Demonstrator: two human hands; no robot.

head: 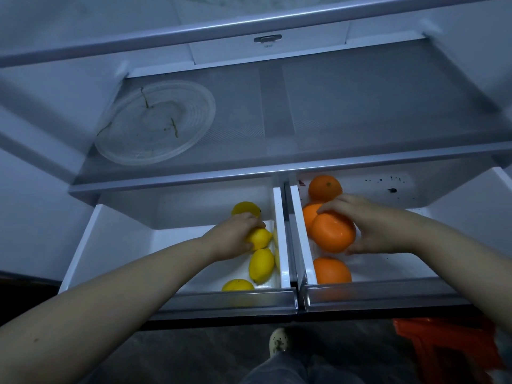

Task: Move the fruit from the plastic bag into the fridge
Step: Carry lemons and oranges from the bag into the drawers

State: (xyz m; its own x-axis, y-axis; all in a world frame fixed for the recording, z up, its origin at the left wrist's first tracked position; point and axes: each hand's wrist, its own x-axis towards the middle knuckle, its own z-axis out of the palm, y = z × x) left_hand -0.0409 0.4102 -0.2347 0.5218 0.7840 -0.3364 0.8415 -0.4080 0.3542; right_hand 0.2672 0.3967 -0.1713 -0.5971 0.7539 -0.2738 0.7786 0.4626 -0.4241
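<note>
Two fridge drawers stand pulled out side by side. In the left drawer (116, 245) my left hand (231, 235) grips a yellow lemon (260, 238) near the right wall. Three more lemons lie around it: one behind (245, 209), one in front (261, 266) and one at the front edge (237, 285). In the right drawer (401, 268) my right hand (371, 228) holds a large orange (333, 232) above the drawer floor. Other oranges lie behind (324, 187), to the left (310, 217) and in front (332, 270). No plastic bag is in view.
Above the drawers a glass shelf (332, 112) carries a clear round plate (155, 123) with a few stems on it. A white divider (288, 234) separates the drawers. On the floor are my shoe (279, 342) and a red stool (448, 350) at the right.
</note>
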